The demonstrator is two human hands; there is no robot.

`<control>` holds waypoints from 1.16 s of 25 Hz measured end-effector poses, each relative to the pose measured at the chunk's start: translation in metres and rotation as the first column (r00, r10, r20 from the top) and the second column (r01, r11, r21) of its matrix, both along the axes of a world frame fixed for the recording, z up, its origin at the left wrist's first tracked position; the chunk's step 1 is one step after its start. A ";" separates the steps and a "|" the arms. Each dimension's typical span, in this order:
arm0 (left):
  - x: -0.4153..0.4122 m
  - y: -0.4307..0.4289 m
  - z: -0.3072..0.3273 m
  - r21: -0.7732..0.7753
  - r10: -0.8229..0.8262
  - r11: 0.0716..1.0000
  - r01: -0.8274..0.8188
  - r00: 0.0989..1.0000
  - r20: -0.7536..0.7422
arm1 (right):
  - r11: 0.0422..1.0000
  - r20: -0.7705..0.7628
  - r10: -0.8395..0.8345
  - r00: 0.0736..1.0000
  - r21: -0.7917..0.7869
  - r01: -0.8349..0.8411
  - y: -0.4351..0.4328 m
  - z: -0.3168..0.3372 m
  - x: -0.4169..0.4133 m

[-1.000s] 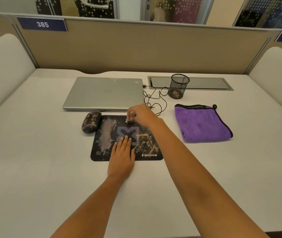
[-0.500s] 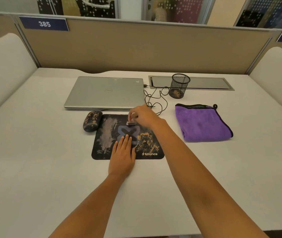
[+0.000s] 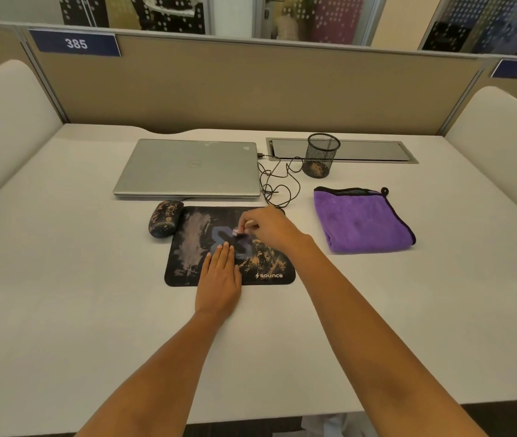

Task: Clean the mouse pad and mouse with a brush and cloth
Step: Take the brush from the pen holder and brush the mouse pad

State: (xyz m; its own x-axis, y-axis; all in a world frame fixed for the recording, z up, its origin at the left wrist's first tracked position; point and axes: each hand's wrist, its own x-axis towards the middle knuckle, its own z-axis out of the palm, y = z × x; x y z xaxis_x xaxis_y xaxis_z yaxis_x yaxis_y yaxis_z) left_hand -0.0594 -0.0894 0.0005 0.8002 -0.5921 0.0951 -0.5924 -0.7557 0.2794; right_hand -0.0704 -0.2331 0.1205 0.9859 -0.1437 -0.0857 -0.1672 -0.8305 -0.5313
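1. Head view: the mouse pad (image 3: pixel 188 247) lies flat on the tabletop (image 3: pixel 61 294), just in front of a closed laptop (image 3: pixel 188 168). It is dark, with pale dusty smears on its left part and tan specks on its right.
2. The left hand (image 3: pixel 219 279) lies palm down across the pad's near edge. Its fingers are straight and together, with the tips reaching toward the blue logo at the middle.
3. The right hand (image 3: pixel 270 227) hovers over the pad's far right part. Its fingers are curled and pinch a small brush (image 3: pixel 241 232), whose lower end meets the pad at the logo, just beyond the left fingertips. The brush is blurred, so its shape is unclear.
4. The mouse (image 3: pixel 165 223), dark with tan specks, sits at the pad's far left corner, touching its edge and apart from both hands.
5. The folded purple cloth (image 3: pixel 362 220) lies to the right of the pad, near the right forearm but untouched.
6. Behind it stands a mesh pen cup (image 3: pixel 321 155), and a black cable (image 3: pixel 277 181) loops between the cup and the laptop.
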 end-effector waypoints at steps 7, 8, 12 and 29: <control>-0.008 0.007 -0.002 -0.010 0.012 1.000 -0.012 1.000 0.016 | 0.998 0.005 0.056 0.998 -0.004 -0.056 0.000 0.012 -0.016; -0.010 0.009 -0.003 -0.012 0.014 1.000 -0.013 1.000 0.017 | 0.999 0.036 0.036 0.999 -0.001 -0.036 0.003 0.008 -0.017; -0.016 0.016 -0.004 -0.011 0.020 1.000 -0.020 1.000 0.024 | 0.994 -0.027 0.102 0.994 -0.042 -0.104 0.015 0.001 -0.020; -0.023 0.023 -0.003 -0.023 0.037 0.999 -0.037 0.999 -0.003 | 0.990 0.011 -0.051 0.999 0.135 0.049 0.014 0.020 -0.046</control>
State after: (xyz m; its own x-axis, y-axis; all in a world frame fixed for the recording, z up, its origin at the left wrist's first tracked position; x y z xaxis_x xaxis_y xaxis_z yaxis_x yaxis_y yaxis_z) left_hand -0.0829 -0.0663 -0.0030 0.8217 -0.5599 0.1061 -0.5635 -0.7704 0.2982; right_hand -0.1160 -0.2188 0.1410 0.9790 -0.1814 -0.0932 -0.1985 -0.7422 -0.6401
